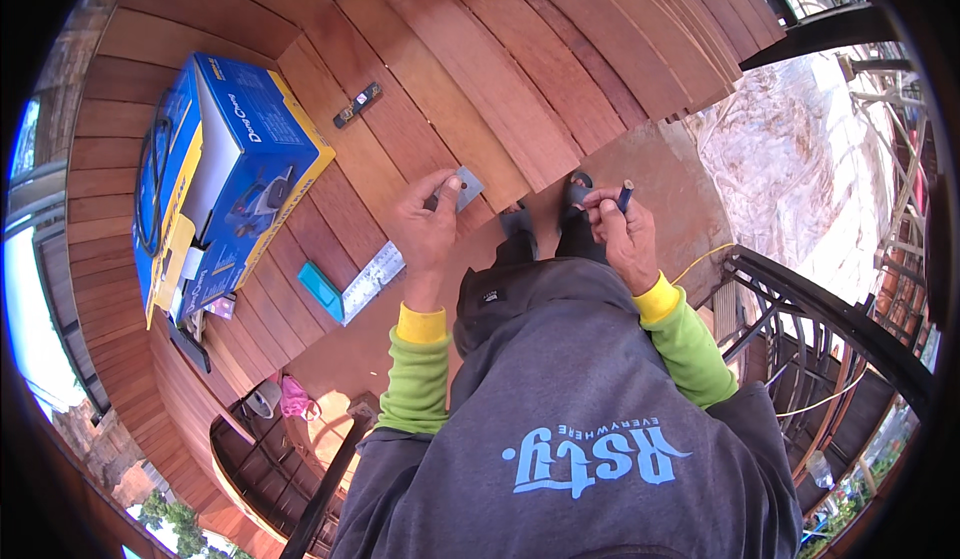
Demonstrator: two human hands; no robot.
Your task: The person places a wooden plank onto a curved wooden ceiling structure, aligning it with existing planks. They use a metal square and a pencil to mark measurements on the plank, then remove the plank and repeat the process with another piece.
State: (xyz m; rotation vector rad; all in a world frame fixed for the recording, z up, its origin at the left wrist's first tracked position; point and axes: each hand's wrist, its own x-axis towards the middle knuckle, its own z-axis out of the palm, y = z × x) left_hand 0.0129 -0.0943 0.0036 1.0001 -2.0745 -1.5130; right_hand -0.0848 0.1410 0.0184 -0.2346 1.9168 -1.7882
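Your left hand [425, 227] pinches a small grey metal plate [467, 188] by its lower edge, fingers closed on it, above the wooden decking [480, 69]. It looks thin, stiff and light, likely with sharp corners; grip the flat faces. Your right hand [622, 239] is closed around a dark pencil [624, 195].

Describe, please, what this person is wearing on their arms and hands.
Both hands, the left hand and the right hand, are bare, with no gloves. Each forearm wears a bright green sleeve ending in a yellow cuff, under a grey hooded top.
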